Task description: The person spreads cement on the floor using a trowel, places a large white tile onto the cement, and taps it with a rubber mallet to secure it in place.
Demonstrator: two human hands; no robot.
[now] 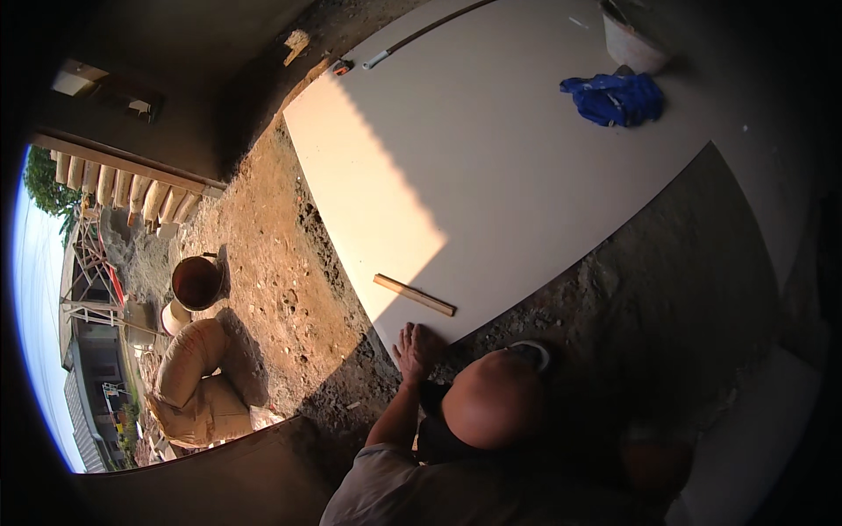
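My left hand lies with its fingers spread at the near corner of a large pale flat board, touching its edge. Just beyond the fingertips, a short wooden strip rests slantwise on the board. My bent knee rises to the right of my left forearm, with part of a shoe past it. No right hand shows; the lower right is deep in shadow.
A blue cloth and a pale bucket stand toward the far right. A long thin rod lies along the far side, near a small orange-and-black tool. Left, on rough dirt, are a dark bucket and stuffed sacks.
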